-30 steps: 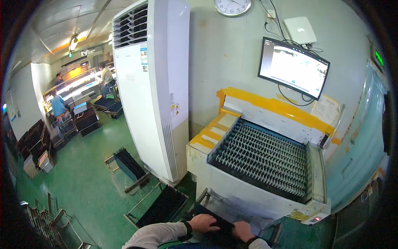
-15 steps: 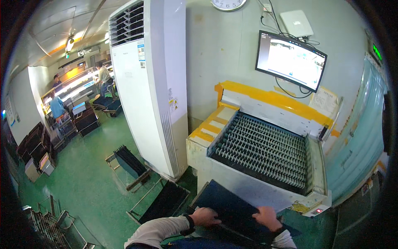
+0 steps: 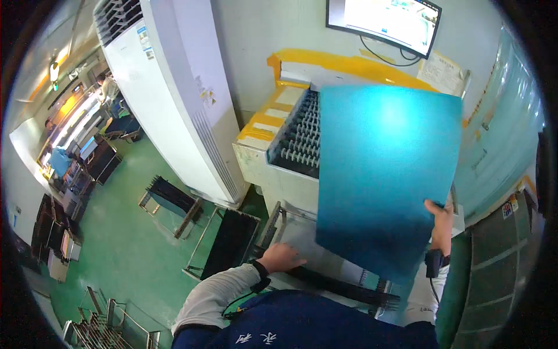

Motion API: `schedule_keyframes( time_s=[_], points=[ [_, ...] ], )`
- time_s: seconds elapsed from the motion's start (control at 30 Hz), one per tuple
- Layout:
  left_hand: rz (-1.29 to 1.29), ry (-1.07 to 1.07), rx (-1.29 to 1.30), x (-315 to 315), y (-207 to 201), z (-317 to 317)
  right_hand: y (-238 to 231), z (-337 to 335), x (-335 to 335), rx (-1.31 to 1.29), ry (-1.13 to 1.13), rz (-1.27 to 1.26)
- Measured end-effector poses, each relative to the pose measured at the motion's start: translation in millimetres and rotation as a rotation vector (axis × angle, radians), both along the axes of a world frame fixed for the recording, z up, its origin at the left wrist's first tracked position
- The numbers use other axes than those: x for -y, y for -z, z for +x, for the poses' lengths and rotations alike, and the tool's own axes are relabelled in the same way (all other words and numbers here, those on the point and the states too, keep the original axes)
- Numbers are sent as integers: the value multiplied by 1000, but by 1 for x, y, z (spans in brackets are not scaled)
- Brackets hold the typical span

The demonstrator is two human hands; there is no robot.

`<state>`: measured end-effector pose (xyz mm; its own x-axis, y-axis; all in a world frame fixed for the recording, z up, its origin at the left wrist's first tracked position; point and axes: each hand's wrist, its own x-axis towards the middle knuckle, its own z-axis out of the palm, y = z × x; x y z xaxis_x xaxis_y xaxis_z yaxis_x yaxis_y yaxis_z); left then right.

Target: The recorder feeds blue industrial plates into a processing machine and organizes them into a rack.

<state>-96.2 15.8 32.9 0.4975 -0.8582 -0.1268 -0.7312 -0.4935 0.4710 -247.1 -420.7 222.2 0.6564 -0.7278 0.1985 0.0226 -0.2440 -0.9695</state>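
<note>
One panel (image 3: 386,174) is up and in hand, not set down. Looks like mid-cycle to me: lift done, placement not. Dark boards (image 3: 343,288) sit in the rack (image 3: 271,228) below, around the left fingers; can't read a count.

Right hand (image 3: 442,220): pinching the panel by its right edge, low down. Thumb lies on the near face; the other fingers are mostly hidden behind, so can't tell their spread. Panel runs up and left from that grip, broad face to the camera, the only hand on it being the right.

Left hand (image 3: 281,257): well apart from the panel, down and left of it. Fingers half curled, reaching right over the near end of the boards. Looks like contact, but can't tell if they pinch anything.

Rollers (image 3: 297,138) are up and left of the right fingers, partly hidden by the panel.
</note>
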Motion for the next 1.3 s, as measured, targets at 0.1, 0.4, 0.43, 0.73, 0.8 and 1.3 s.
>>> schedule_keyframes(
  time_s=[0.1, 0.4, 0.43, 0.73, 0.8, 1.3],
  points=[
    [46, 0, -6, 6, -9, -1, 38, -7, 17, -21, 231, -242],
    [-98, -91, -58, 2, 21, 5, 89, 80, 7, 295, -156, 874],
    [-93, -95, -63, 1, 21, 4, 100, 94, 6, 289, -157, 930],
    [-40, -52, -60, 3, 4, 6, 158, 191, -4, 431, -104, 1098],
    [-76, -26, -41, 7, 2, 7, 170, 203, 10, 461, -114, 1128],
    [-68, 27, 1, 9, 4, 11, 163, 292, 55, 269, -177, 1205]
  ],
)
